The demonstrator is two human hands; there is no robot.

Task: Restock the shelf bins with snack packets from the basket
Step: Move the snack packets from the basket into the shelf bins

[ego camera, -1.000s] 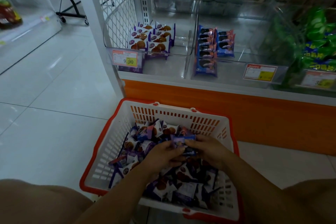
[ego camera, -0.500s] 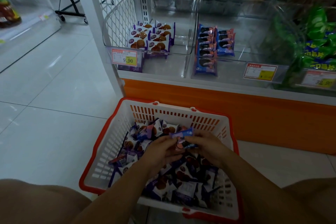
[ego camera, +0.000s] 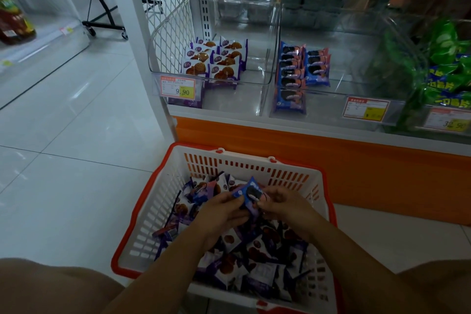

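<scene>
— Blue cookie packet [ego camera: 249,195], where is it?
— You hold it above the white plastic basket with orange rim [ego camera: 158,211]. Your left hand [ego camera: 220,213] and right hand [ego camera: 283,205] both pinch it with curled fingers, in front of the clear plastic shelf bins [ego camera: 237,100].

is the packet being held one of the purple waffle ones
No, the packet pinched between the left hand and right hand over the basket is blue with a dark sandwich cookie pictured on it.

Near rim of the basket [ego camera: 163,201] partly runs off the bottom edge; over it, the left grip [ego camera: 220,213] and right grip [ego camera: 285,208] hide the lower part of the blue packet [ego camera: 248,192]; above the basket, print on the price label [ego camera: 365,111] is illegible.
</scene>
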